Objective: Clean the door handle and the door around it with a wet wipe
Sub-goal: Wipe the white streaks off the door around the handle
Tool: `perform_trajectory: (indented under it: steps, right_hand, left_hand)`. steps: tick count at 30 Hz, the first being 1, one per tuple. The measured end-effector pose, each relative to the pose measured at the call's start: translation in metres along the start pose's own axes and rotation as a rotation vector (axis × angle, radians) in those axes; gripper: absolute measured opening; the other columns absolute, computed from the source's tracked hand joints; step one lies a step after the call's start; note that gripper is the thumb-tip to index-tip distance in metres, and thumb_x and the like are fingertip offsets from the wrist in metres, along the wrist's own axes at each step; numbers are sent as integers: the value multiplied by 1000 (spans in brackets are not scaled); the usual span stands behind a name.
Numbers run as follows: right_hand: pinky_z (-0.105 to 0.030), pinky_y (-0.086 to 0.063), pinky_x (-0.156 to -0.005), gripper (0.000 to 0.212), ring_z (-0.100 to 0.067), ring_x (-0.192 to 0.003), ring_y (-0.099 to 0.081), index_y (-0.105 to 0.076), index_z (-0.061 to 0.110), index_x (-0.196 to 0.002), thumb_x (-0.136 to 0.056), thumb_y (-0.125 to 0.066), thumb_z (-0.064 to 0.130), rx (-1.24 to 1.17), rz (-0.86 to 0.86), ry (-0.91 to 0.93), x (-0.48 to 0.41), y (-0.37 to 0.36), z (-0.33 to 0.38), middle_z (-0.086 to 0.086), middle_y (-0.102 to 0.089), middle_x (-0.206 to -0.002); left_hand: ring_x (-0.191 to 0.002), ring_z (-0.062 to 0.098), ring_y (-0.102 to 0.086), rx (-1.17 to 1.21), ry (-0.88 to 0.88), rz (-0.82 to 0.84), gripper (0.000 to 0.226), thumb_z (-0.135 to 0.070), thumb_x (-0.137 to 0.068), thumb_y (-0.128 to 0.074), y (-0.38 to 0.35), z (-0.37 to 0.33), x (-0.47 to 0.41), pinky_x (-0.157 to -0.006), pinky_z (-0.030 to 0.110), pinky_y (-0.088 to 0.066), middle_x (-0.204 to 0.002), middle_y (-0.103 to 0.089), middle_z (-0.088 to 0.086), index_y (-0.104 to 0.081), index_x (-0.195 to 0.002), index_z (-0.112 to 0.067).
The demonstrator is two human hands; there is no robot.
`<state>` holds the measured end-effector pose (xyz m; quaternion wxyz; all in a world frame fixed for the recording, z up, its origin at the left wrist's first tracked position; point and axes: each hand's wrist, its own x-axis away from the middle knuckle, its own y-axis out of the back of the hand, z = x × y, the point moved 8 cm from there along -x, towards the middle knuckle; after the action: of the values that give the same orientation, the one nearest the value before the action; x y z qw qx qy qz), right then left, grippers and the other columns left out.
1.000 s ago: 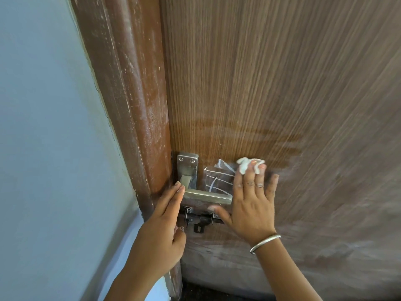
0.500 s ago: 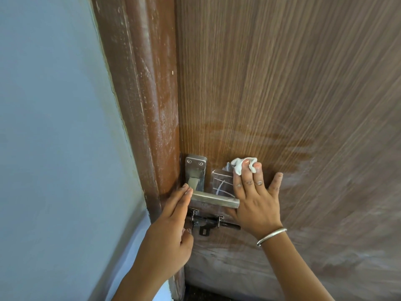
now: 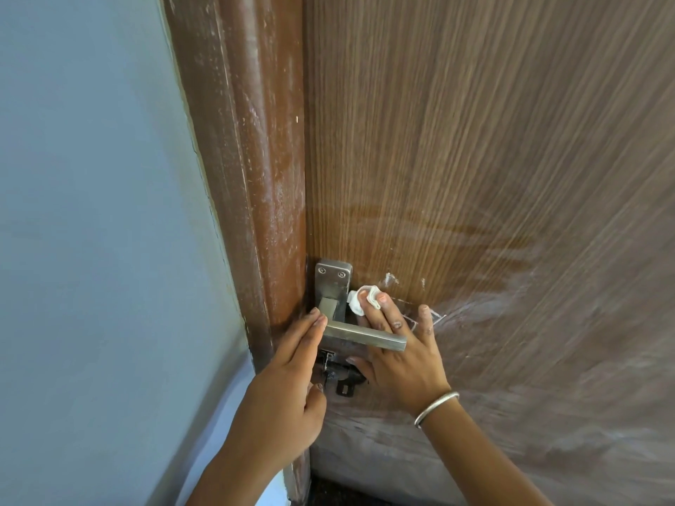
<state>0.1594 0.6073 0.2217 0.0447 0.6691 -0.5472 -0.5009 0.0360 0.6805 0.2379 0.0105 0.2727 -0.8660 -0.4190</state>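
Head view: the right hand lies behind the door handle, its straight, slightly spread fingers pressing the wet wipe onto the door beside the backplate. The left hand, fingers together, touches the handle, likely steadying it.

Wood-grain door with steel handle and dark latch

Door: mid-brown, fine lengthwise grain, darker streaks across the middle, whitish haze lower right. Door frame: reddish brown with pale scuffs; wall: flat pale blue-grey. Door handle: brushed silver-grey; latch: black; wet wipe: white; bangle: silver.
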Motion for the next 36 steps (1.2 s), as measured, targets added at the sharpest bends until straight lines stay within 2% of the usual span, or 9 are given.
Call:
perform_trajectory:
  steps: [5,11,15,20,23,27,30,32,36]
  right_hand:
    - [-55,-4,-112,61,-17,-143,-15,-42,15,-137,-91,-44,55,-57,-155,-44,-19,15,-6,-1,-26,-152]
    - [-59,-7,-108,53,-21,-138,-28,-52,18,-128,-87,-49,52,-40,-248,-128,-14,19,-23,1,-36,-145]
    - [-64,-2,-107,72,-27,-138,-19,-39,12,-136,-79,-50,55,75,-184,-246,8,17,-44,-6,-32,-143]
    - [-64,3,-108,56,-34,-134,-26,-43,4,-132,-86,-40,36,79,-179,-298,20,24,-59,-12,-35,-139]
    - [-59,3,-111,49,-32,-139,-20,-41,4,-134,-94,-34,32,-1,-225,-277,15,32,-60,-13,-36,-140]
    - [-53,-4,-115,42,-24,-144,-10,-44,8,-130,-89,-46,9,-146,-281,-181,2,44,-63,-9,-41,-140]
    - [-49,-19,-112,22,-27,-132,-39,-65,15,-109,-91,-57,6,-168,-420,-77,-15,67,-67,2,-62,-125]
    - [-39,-34,-98,11,-22,-109,-53,-74,16,-88,-89,-65,11,-200,-521,-66,-25,82,-68,7,-71,-106]
    - [-34,-53,-71,38,-23,-86,-66,-70,0,-72,-99,-46,11,-500,-374,43,-48,77,-50,-6,-73,-93]
  left_hand:
    - [-74,-5,-55,4,-9,-3,89,-8,-81,-59,1,-2,0,-59,14,-51,-146,-2,-37,-4,-139,-49]
    - [-77,-11,-52,-2,-19,11,87,-7,-81,-57,1,-2,0,-58,9,-45,-148,-3,-36,-7,-141,-46]
    - [-84,-17,-48,1,-37,24,89,-9,-82,-55,0,-6,2,-60,6,-42,-146,2,-38,2,-137,-51]
    - [-79,-16,-49,7,-27,23,87,-9,-83,-55,1,-6,2,-58,5,-40,-148,0,-35,0,-138,-49]
    - [-78,-13,-50,3,-21,23,88,-9,-83,-55,1,-5,2,-58,7,-43,-147,2,-37,0,-139,-48]
    - [-75,-11,-51,14,-18,8,92,-7,-81,-56,0,-6,2,-60,10,-47,-146,1,-39,0,-138,-52]
    - [-72,-9,-52,16,-16,6,91,-7,-80,-58,1,-5,2,-59,6,-43,-147,-3,-37,-3,-137,-51]
    - [-72,-7,-52,12,-16,7,90,-7,-80,-58,1,-5,2,-61,6,-43,-146,-3,-37,-3,-136,-51]
    - [-69,0,-54,3,-9,16,89,-8,-82,-57,2,-6,2,-60,8,-45,-143,1,-41,0,-133,-54]
